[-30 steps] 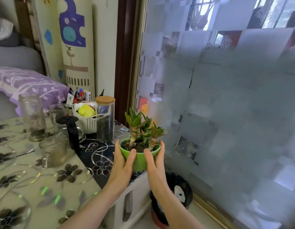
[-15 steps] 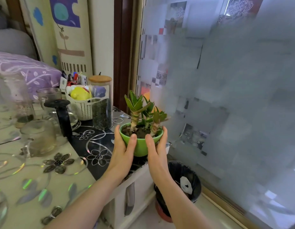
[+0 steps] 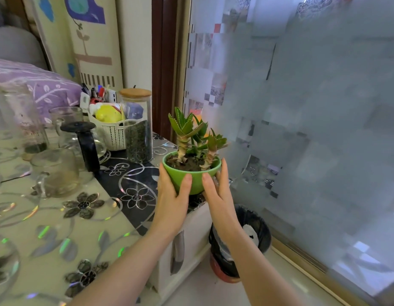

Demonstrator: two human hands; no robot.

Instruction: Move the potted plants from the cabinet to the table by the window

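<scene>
One potted plant (image 3: pixel 191 166), a succulent in a green pot, is held between both hands at the corner of the bench (image 3: pixel 134 191) beside the window (image 3: pixel 313 107). The left hand (image 3: pixel 171 202) and right hand (image 3: pixel 218 195) each grip a side of the pot, thumbs across its front. Whether its base touches the bench cannot be told. Delivery appears nearly complete; release is outstanding. No cabinet or other plants are visible, so the remainder cannot be assessed.
</scene>
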